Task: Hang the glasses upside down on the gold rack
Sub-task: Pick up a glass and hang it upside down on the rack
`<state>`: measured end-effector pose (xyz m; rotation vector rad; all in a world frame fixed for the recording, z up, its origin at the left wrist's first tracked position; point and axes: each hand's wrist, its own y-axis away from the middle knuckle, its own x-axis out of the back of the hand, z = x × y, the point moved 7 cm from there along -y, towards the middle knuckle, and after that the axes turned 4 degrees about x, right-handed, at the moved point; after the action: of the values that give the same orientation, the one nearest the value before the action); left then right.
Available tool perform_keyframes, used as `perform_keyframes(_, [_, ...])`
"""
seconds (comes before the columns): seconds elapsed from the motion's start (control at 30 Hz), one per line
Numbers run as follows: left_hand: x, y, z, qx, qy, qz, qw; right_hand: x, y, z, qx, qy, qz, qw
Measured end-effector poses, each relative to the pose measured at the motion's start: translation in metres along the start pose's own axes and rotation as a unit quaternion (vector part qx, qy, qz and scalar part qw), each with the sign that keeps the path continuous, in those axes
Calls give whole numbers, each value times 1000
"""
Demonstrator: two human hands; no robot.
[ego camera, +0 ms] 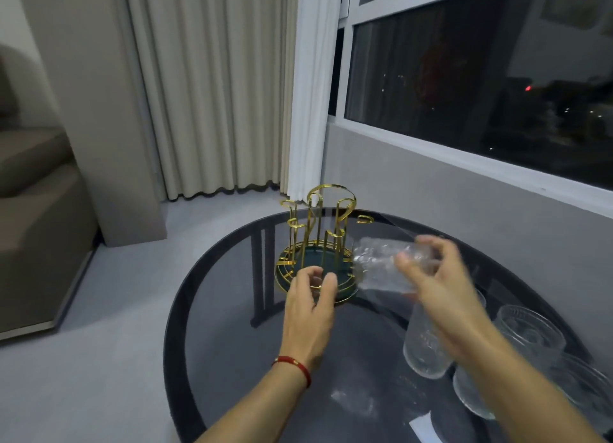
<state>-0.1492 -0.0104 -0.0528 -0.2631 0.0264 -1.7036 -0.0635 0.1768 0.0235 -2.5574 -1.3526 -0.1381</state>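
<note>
The gold rack (318, 240) stands on the far left part of a round dark glass table (232, 343); its wire posts rise from a green round base and carry nothing. My right hand (441, 293) grips a clear textured glass (384, 265), held on its side just right of the rack, blurred by motion. My left hand (310, 313) hovers in front of the rack's base with fingers curled apart, holding nothing. Several more clear glasses stand at the right: one (424, 346) partly behind my right wrist, another (530, 330) further right.
A white paper scrap (424, 427) lies near the table's front edge. Curtains (215, 87) hang behind the table, and a window (481, 71) with its wall runs along the right. A beige sofa (36, 230) is at the left.
</note>
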Motion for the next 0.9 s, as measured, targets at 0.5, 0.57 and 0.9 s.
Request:
perform_keyframes(0.5, [-17,-23,-65,-36,-436,-12,899,-67,-204,-113,158,136,14,978])
perform_keyframes(0.57, [-19,-25,-66,-41,-449,-1,892,-96,-217,-113,143,150,-27,978])
perform_keyframes(0.9, [-23,-27,-71,-46,-472,-4,880,-181,-232,-74,70,320,-191,925])
